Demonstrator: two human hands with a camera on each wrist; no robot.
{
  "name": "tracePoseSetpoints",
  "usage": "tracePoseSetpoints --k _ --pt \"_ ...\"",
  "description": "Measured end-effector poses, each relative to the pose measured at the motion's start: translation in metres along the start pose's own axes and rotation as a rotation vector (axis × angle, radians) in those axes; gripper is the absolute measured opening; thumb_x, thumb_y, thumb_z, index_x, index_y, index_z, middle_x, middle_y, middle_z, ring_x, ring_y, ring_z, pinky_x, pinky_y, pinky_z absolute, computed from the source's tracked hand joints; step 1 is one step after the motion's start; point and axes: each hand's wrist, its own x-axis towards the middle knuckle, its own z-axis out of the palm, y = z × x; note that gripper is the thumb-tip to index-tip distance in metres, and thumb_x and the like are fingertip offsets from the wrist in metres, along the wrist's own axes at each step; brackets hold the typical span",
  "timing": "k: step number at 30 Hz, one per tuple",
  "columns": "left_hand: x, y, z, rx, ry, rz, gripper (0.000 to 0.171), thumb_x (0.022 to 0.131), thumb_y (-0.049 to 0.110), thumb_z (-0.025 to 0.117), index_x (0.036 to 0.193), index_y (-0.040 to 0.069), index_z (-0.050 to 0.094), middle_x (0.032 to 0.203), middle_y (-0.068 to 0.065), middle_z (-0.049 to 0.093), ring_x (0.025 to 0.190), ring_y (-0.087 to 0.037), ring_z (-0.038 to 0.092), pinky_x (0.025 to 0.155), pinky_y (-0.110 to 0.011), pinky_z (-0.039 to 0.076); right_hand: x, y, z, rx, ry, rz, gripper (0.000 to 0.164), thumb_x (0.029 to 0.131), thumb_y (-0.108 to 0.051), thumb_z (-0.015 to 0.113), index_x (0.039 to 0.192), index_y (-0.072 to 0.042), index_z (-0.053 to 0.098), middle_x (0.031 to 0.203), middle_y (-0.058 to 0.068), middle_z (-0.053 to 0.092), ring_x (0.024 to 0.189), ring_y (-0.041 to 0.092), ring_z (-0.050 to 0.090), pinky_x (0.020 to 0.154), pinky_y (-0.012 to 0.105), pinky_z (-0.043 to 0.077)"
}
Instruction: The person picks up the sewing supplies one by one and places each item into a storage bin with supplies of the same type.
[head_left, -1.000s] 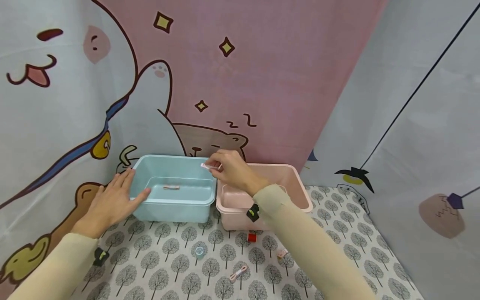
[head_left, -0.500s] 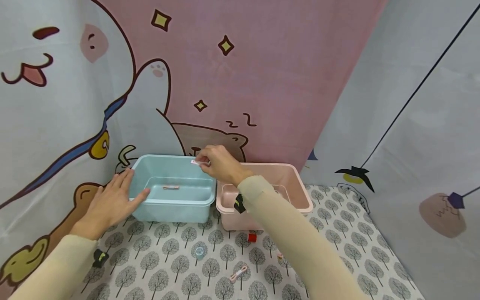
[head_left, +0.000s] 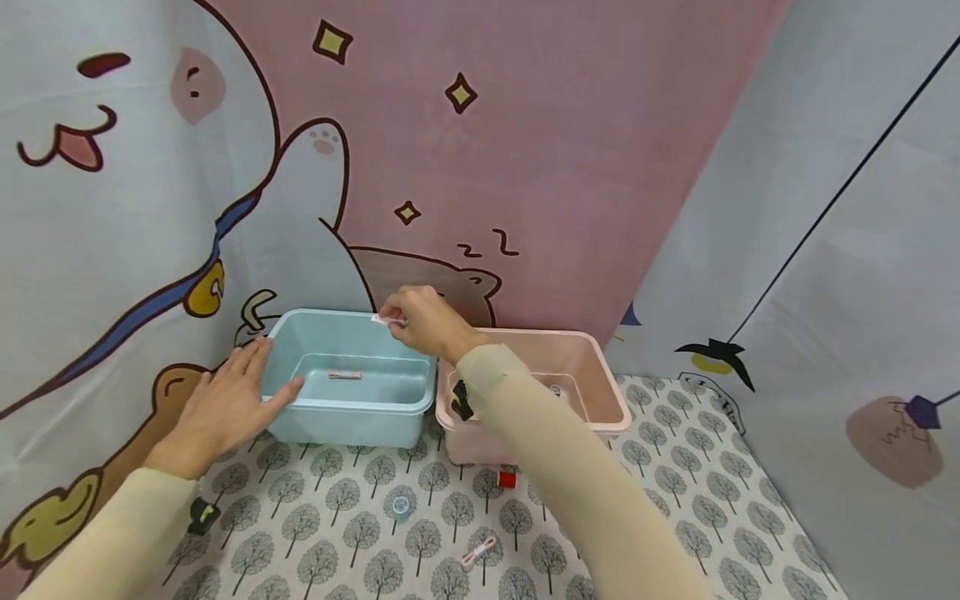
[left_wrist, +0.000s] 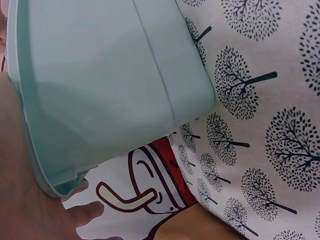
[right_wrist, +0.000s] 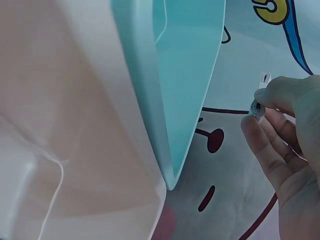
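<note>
My right hand (head_left: 429, 323) is above the right back part of the light-blue bin (head_left: 345, 425). Between thumb and fingertips it pinches a small rolled white strip (right_wrist: 257, 107) with a flat end sticking out. My left hand (head_left: 225, 408) rests at the left side of that bin, its fingers straight and spread along the rim. Inside the blue bin lies a small pinkish bundle (head_left: 345, 375). Right beside it stands a pink bin (head_left: 592, 375), partly covered by my right forearm. A small round whitish thing (head_left: 555, 390) lies in it.
In front of the bins, on the tree-print cloth (head_left: 300, 521), lie a small red piece (head_left: 507, 479), a light-blue round piece (head_left: 401, 506) and a folded pale-pink cord bundle (head_left: 478, 552). A printed curtain (head_left: 600, 167) hangs close behind the bins.
My right hand has moved left with the white strip, from above the gap between the bins to over the blue bin. My left hand stays at the rim.
</note>
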Motion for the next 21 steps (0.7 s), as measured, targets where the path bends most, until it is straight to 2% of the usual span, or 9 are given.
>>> tracePoseSetpoints --k 6,9,21 --pt "-0.001 0.001 0.000 -0.006 0.004 0.003 0.110 0.116 0.077 0.045 0.185 -0.003 0.015 0.191 -0.035 0.020 0.170 -0.069 0.026 0.128 -0.096 0.024 -0.002 -0.002 0.003 -0.053 -0.093 0.031 0.036 0.113 -0.013 0.078 0.148 -0.008 0.080 0.145 0.014 0.081 0.135 0.028 0.078 0.112 0.039 0.067" --pt "0.000 0.002 -0.001 0.000 0.010 0.006 0.110 0.116 0.077 0.044 0.185 -0.004 0.015 0.190 -0.036 0.021 0.170 -0.069 0.027 0.129 -0.095 0.026 -0.007 -0.002 0.002 -0.051 -0.121 0.025 0.035 0.113 -0.012 0.077 0.148 -0.008 0.080 0.148 0.013 0.081 0.140 0.029 0.076 0.115 0.039 0.066" --pt "0.000 0.004 -0.004 0.010 0.001 0.007 0.109 0.117 0.076 0.043 0.184 -0.005 0.016 0.189 -0.038 0.022 0.168 -0.070 0.028 0.128 -0.095 0.028 -0.034 -0.005 -0.005 -0.054 -0.095 0.008 0.029 0.113 -0.013 0.077 0.141 -0.009 0.084 0.136 0.011 0.082 0.128 0.025 0.080 0.109 0.037 0.068"
